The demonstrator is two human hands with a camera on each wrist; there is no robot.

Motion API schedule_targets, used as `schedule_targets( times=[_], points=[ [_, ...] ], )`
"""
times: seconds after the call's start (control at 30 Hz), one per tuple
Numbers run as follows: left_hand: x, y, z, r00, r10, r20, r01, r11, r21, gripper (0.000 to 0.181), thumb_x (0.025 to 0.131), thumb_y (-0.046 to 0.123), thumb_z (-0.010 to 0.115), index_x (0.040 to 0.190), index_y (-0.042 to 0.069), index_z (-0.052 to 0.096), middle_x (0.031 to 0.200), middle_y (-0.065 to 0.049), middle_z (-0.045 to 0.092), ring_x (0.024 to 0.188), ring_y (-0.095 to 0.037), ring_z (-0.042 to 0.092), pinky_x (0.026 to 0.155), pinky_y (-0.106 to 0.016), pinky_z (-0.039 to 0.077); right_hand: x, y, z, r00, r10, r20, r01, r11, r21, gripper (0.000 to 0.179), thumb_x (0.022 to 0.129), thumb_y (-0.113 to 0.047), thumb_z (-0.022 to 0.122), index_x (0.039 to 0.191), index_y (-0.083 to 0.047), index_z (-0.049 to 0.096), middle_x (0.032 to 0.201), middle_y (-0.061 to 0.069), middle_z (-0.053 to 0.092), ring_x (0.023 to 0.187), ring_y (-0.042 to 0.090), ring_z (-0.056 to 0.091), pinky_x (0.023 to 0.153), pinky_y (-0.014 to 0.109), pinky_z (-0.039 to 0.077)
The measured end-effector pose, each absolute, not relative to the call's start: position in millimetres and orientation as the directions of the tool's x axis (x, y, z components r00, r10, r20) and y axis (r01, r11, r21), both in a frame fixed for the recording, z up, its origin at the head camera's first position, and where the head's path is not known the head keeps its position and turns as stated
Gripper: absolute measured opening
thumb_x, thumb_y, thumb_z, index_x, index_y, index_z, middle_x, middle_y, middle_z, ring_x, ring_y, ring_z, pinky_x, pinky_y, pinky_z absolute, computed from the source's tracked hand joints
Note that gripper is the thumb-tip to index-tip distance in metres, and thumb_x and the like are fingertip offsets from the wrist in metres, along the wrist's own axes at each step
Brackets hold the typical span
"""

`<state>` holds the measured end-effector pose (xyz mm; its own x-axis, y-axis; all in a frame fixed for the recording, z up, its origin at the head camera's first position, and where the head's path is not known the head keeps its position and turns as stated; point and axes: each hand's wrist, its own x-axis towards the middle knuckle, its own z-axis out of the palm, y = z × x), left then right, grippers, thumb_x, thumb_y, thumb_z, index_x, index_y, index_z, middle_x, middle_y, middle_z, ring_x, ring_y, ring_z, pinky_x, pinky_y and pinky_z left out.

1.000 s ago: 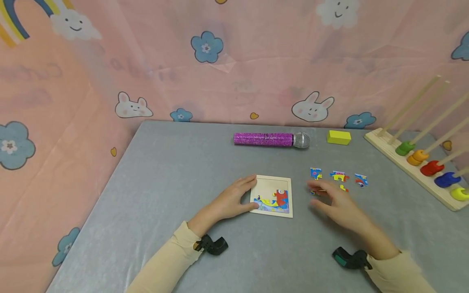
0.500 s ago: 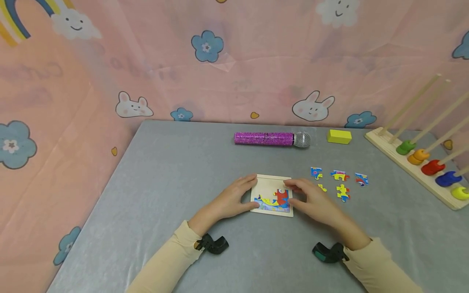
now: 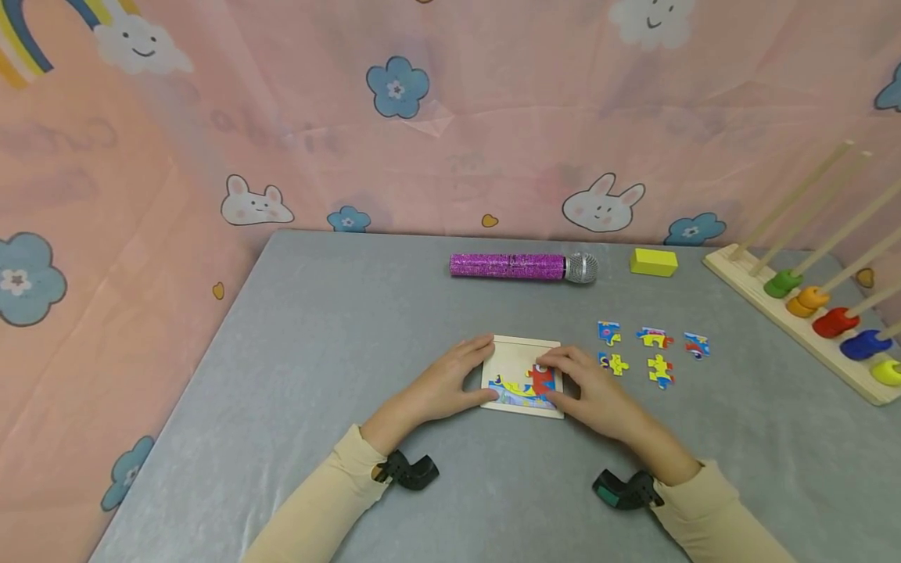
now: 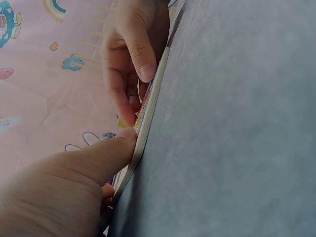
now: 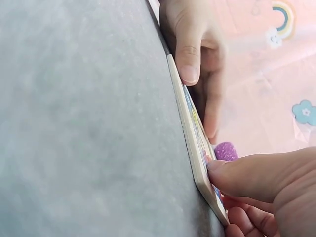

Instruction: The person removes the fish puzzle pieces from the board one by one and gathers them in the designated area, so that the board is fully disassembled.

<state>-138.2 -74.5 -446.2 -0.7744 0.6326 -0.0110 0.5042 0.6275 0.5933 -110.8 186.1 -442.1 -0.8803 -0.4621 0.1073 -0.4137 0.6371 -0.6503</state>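
In the head view, a square wooden puzzle tray lies flat on the table, its lower part filled with colourful jigsaw pieces. My left hand grips the tray's left side, thumb at the lower left corner, fingers along the upper left. Over the right side is my right hand, its thumb and index finger touching the tray around a red puzzle piece set inside. The right wrist view has that thumb on the picture surface, other fingers bent by the tray's edge. Several loose puzzle pieces lie to the right.
A purple glittery microphone lies toward the back of the grey table. Beside it sits a yellow block. At the right stands a wooden peg rack with coloured rings and tall rods. A pink patterned cloth hangs behind.
My right hand has moved left from above the loose pieces to the tray's right side, its fingertips now by the red piece. My left hand has stayed on the tray.
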Motion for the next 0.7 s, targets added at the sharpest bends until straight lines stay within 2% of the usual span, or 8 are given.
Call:
schedule_targets(
  times=[0.4, 0.7],
  points=[
    [-138.2, -75.2, -446.9, -0.781, 0.624, -0.02, 0.495, 0.639, 0.59, 0.073, 0.088, 0.035, 0.066, 0.146, 0.002, 0.035, 0.156, -0.006, 0.028, 0.144, -0.02, 0.025, 0.12, -0.037, 0.019, -112.3, 182.7, -442.6, -0.9, -0.431, 0.066, -0.351, 0.627, -0.695, 0.039, 0.082, -0.007, 0.071, 0.118, -0.007, 0.058, 0.124, 0.013, 0.051, 0.118, 0.031, 0.045, 0.1, 0.055, 0.041],
    [-137.6, -74.1, -446.1, -0.78, 0.626, -0.025, 0.493, 0.638, 0.592, 0.074, 0.088, 0.036, 0.066, 0.146, 0.003, 0.035, 0.156, -0.006, 0.027, 0.144, -0.019, 0.024, 0.12, -0.037, 0.018, -109.5, 183.0, -444.1, -0.907, -0.41, 0.093, -0.355, 0.628, -0.692, 0.037, 0.082, -0.005, 0.071, 0.115, -0.009, 0.057, 0.12, 0.01, 0.054, 0.109, 0.025, 0.047, 0.092, 0.047, 0.044]
  ],
)
